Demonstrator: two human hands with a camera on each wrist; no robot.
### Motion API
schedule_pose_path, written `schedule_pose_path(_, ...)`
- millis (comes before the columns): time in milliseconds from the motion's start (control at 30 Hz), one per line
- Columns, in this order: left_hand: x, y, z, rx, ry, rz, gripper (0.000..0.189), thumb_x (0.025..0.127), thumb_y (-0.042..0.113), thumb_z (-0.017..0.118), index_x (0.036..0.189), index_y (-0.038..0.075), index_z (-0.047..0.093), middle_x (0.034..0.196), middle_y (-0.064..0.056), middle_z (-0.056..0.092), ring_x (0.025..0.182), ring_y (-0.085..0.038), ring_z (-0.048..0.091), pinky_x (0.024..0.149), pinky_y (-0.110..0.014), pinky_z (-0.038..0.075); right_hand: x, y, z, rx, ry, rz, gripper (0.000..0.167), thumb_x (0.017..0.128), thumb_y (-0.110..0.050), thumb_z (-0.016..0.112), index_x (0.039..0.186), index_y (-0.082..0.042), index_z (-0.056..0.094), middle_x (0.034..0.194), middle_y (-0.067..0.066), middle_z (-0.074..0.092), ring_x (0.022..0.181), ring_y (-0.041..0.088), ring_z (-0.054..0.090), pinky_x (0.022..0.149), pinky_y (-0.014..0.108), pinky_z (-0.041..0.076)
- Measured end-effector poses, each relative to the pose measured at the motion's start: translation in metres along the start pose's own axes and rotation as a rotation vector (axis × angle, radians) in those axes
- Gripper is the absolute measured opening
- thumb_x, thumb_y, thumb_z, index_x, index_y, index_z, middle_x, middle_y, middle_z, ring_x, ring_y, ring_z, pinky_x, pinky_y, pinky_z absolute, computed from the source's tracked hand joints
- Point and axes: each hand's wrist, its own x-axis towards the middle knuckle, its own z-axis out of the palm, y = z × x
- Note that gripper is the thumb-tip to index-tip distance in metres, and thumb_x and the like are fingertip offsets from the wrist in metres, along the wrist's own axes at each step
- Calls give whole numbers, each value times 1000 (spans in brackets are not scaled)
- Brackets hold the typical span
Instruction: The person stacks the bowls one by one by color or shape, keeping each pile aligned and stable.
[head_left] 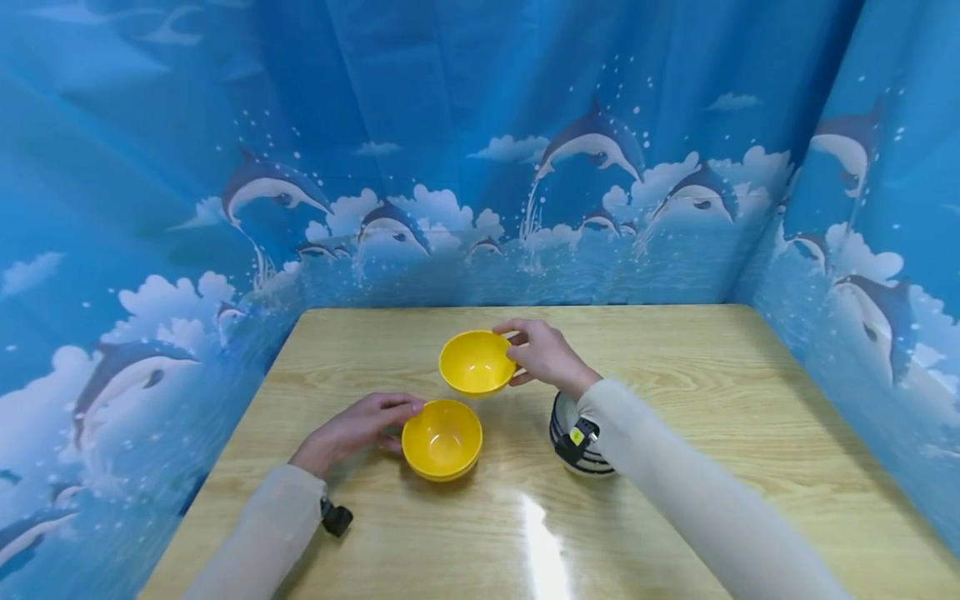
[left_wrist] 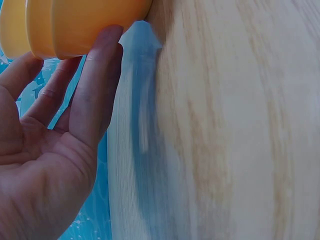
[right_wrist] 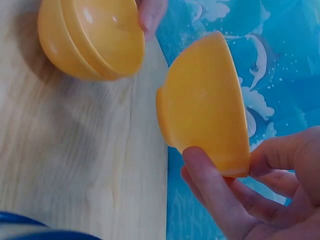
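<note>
My right hand (head_left: pixel 551 358) pinches a single yellow bowl (head_left: pixel 477 364) by its right rim. The bowl is raised above the table, and in the right wrist view the yellow bowl (right_wrist: pixel 207 105) appears side-on, thumb and fingers at its edge. To the nearer left, my left hand (head_left: pixel 363 429) holds the left side of nested yellow bowls (head_left: pixel 442 442). In the left wrist view, the fingers of the left hand (left_wrist: pixel 55 135) touch the wall and rims of the nested yellow bowls (left_wrist: pixel 75 25). A gap separates the raised bowl from the nested ones.
White bowls with dark stripes (head_left: pixel 588 467) stand stacked on the wooden table (head_left: pixel 675 367), partly hidden beneath my right forearm. A blue dolphin-print curtain (head_left: pixel 465 150) hangs along the back and both sides. Each wrist carries a small black camera.
</note>
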Motion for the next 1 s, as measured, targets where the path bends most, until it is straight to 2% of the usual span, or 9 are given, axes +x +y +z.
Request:
schedule_pose_path(200,1,-1,-1,4,-5,6,63,110,51,62,153,5,61,151,-16,66,120,-22,70,93,-39,68,-8,0,9,10,-22,-12,45,109,-1,59,151,-15,63,145,21,64,108,32,76,82,42,70)
schedule_pose_path(467,1,-2,-2,-5,-19,1,63,110,52,62,154,7,60,155,-16,63,123,-23,70,93,-39,68,-17,6,21,30,-57,-37,45,107,0,60,150,-14,64,142,19,66,107,29,76,78,40,70)
schedule_pose_path(767,2,-3,-1,-31,-23,16,54,114,39,58,152,1,59,149,-18,65,119,-21,73,91,-39,68,-25,12,35,53,-77,-63,45,107,2,58,148,-13,65,142,19,66,103,26,76,78,42,70)
schedule_pose_path(1000,3,-3,-1,-43,-21,25,51,116,34,55,154,0,57,148,-19,66,118,-20,73,90,-39,68,-31,13,44,59,-87,-73,44,105,2,59,146,-14,67,140,19,68,103,26,76,78,45,70)
